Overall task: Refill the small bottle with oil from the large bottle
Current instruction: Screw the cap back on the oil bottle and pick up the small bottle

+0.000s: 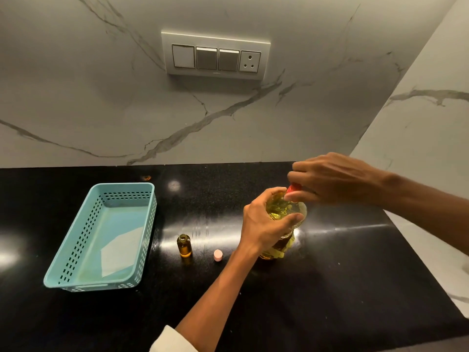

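The large bottle [281,212] of yellow oil stands upright on the black counter [342,275], right of centre. My left hand [261,224] grips its shoulder from the left. My right hand [330,181] reaches over its top, fingers pinching the red cap [294,188]. The small amber bottle [184,246] stands uncapped to the left, with some oil in it. Its pink cap [218,255] lies on the counter between the two bottles.
A teal perforated basket [83,250] with a white paper inside sits at the left of the counter. A marble wall with a switch panel [215,57] rises behind; another marble wall closes the right side.
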A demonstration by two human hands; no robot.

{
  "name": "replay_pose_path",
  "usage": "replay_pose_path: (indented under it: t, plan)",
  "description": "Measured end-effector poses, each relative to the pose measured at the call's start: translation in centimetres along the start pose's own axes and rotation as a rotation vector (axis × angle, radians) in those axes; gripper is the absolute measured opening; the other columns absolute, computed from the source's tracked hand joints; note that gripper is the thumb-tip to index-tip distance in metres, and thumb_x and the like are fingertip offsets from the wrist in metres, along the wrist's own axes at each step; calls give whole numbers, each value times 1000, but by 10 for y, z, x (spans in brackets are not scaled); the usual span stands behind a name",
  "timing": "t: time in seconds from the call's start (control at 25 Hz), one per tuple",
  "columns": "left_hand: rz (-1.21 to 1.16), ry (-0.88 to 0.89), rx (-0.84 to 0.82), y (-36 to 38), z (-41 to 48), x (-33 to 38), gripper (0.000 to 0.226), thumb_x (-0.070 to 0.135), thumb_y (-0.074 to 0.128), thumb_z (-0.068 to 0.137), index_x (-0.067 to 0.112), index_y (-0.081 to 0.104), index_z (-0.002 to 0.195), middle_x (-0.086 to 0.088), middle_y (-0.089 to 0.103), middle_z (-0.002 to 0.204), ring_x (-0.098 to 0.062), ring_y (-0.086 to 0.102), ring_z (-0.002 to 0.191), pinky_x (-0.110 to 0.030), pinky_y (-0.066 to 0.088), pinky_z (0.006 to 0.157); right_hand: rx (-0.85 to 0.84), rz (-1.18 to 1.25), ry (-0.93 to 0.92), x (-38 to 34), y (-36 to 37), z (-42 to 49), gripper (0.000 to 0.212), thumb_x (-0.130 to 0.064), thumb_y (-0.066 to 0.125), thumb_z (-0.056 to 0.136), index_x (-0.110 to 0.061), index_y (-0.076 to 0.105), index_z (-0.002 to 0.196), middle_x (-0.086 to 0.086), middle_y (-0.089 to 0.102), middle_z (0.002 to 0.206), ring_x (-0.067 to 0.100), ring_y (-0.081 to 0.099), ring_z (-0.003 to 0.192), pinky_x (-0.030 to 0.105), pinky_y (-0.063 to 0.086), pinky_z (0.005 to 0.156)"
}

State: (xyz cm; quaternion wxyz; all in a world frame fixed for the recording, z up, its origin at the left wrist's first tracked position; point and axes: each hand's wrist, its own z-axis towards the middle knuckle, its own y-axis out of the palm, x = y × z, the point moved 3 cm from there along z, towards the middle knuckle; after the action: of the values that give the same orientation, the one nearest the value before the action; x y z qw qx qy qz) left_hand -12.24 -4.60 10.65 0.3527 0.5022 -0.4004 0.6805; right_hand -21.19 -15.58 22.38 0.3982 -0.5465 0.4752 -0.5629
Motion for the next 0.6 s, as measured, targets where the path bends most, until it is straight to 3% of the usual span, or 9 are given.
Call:
replay_pose_path:
  t: [0.12,0.24,0.36,0.44,0.52,0.6]
  plan:
    - [4,-34,9,3,-1,-3,62,43,87,72,30,60,126,12,69,114,2,65,106,-15,54,90,-77,39,9,0,7,-3,67,-66,10,91,-20,59,102,-6,55,81,10,53,60,18,48,54]
    - [-29,-29,15,6,-1,-2,58,38,88,71,28,62,122,14,71,111,5,65,104,-15,53,92,-77,-101,102,-9,14,0,61,-58,14,95,-17,59,85,-4,52,67,9,46,51,19,39,50]
    - [-6,-40,18,5,2,-2,62,41,89,70,28,62,124,11,72,111,2,67,104,-23,56,93,-38,-116,444,-25,20,3,61,-52,23,100,-17,46,57,-3,42,52,8,39,44,21,35,47]
    - [-3,-44,6,4,2,-4,64,42,88,70,28,61,126,11,73,112,2,67,105,-25,57,94,-79,-75,589,-28,18,9,62,-55,28,99,-16,48,55,-1,45,52,10,45,46,24,40,51]
    - [7,-33,-3,1,3,-4,61,43,88,70,29,62,124,11,73,111,2,66,105,-26,57,94,-115,-19,439,-16,10,11,68,-67,20,92,-16,58,66,-2,53,58,9,50,50,24,43,51]
    - [12,-28,-14,1,4,-4,59,43,87,71,31,62,123,11,72,111,1,66,105,-26,57,93,-49,-22,105,-3,-3,6,75,-74,8,83,-20,60,91,-4,58,75,9,55,58,24,50,54]
